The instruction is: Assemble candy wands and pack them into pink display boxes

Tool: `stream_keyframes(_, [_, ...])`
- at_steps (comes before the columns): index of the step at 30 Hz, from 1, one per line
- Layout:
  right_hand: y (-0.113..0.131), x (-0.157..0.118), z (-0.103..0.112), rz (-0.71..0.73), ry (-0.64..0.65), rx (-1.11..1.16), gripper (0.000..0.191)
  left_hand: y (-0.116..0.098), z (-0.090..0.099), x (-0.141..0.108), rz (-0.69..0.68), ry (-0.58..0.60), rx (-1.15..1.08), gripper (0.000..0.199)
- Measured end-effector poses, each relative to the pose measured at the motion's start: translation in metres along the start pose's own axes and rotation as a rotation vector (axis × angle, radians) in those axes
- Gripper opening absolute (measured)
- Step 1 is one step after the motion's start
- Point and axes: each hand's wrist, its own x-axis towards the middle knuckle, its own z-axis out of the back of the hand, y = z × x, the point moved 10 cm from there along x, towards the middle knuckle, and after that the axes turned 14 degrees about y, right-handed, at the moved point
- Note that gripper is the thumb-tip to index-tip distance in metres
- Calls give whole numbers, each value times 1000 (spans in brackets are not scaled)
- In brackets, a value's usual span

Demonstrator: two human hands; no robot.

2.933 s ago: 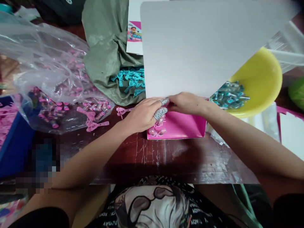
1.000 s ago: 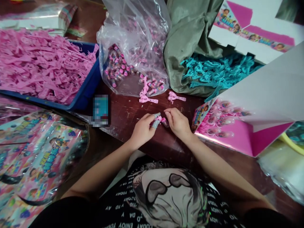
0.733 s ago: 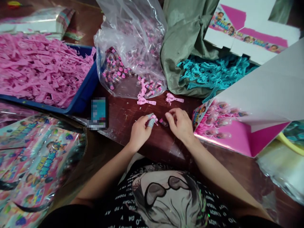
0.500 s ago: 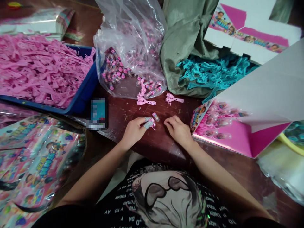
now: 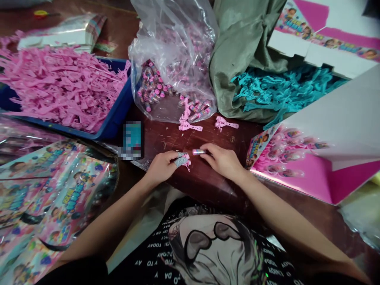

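Desk (image 5: 157, 136) viewed from head camera, both hands at work near its centre. Left hand (image 5: 162, 168): fingers closed on a small pink holder (image 5: 186, 163), with a glittery grey finger cover (image 5: 180, 160) on one finger; the holder is mostly hidden by the grip. Right hand (image 5: 222, 161): fingers closed on the end of a pink-capped tube (image 5: 198, 152), which sits just beside the left hand's fingers. The tube and holder are near each other but apparently not joined. Two more pink holders (image 5: 190, 127) (image 5: 226, 124) lie loose on the desk ahead of the hands. Stock left: a blue tray (image 5: 118, 113) heaped with pink holders, and a clear bag (image 5: 175, 47) containing many tubes, some spilled at its mouth. Teal holders (image 5: 285, 89) lie against a green sack (image 5: 240, 51). At right, a pink display card (image 5: 299, 184) has rows of round items, largely covered by a white flap; its rows look filled where visible, though the hidden part cannot be assessed. Printed sheets in plastic (image 5: 56, 198) lie at left.
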Motion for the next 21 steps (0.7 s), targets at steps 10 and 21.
stream_keyframes(10, [16,-53,15,195,-60,-26,30,-46,-18,4,-144,167,82,21])
stream_keyframes(21, [26,-59,14,288,137,-121,38,-69,-36,0,-268,233,382,27])
